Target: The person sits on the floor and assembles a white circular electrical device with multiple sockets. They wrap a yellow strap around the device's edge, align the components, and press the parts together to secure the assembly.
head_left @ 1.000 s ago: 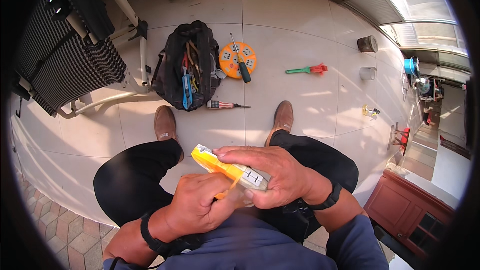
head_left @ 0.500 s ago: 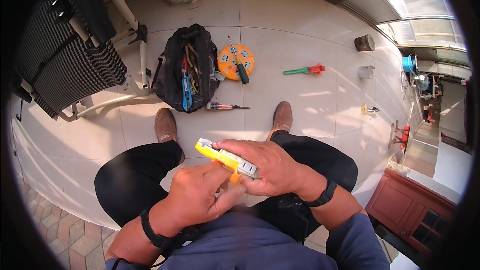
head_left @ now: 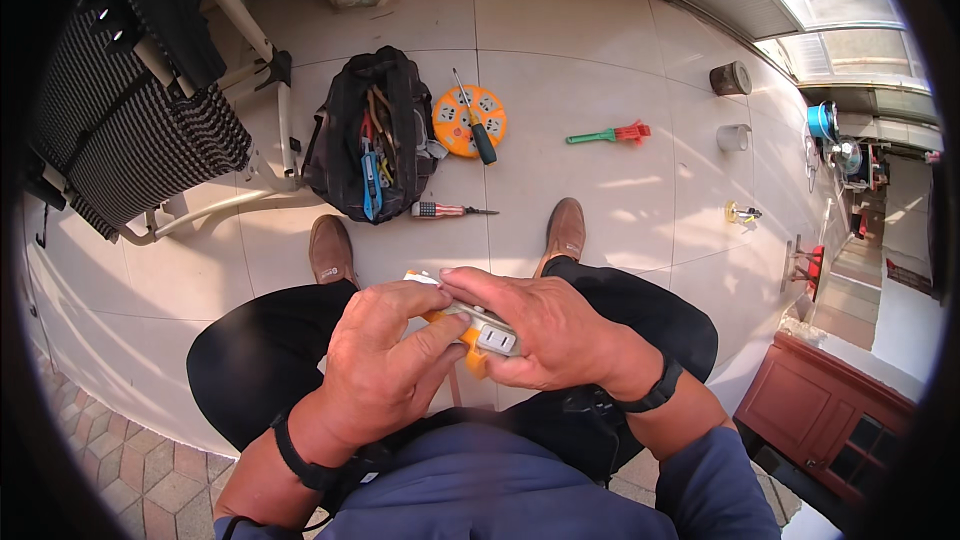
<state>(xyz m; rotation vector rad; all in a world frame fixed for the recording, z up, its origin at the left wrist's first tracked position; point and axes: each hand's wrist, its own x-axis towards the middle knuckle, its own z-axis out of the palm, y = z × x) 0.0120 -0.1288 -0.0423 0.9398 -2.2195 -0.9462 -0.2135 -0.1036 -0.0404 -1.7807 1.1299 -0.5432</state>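
A pale tiled floor [head_left: 600, 60] in sunlight fills the view, with a brick strip at the lower left and a red-brown cabinet [head_left: 830, 405] at the lower right. The person sits or crouches in dark trousers, brown shoes planted apart on the tiles, and holds a yellow and white power strip [head_left: 480, 332] over the lap, between the knees. The left hand [head_left: 385, 365] wraps over the strip's near end, fingers curled and closed on it, thumb lying along the top. The right hand [head_left: 535, 330] clasps the strip from the other side, fingers bent tight around its body, so that only a white socket face and a bit of yellow edge show between the two hands. Each wrist bears a dark band. Ahead on the floor stands an open black tool bag [head_left: 375, 135] with pliers and other handles sticking out. Just right of the bag lies a round orange cable reel [head_left: 465, 120], with a dark-handled screwdriver [head_left: 477, 135] across it. A smaller screwdriver [head_left: 445, 210] lies near the bag's lower corner. Farther right is a green and red tool [head_left: 605, 134], well apart from the rest. A folding chair [head_left: 140, 110] with dark striped fabric stands at the left.
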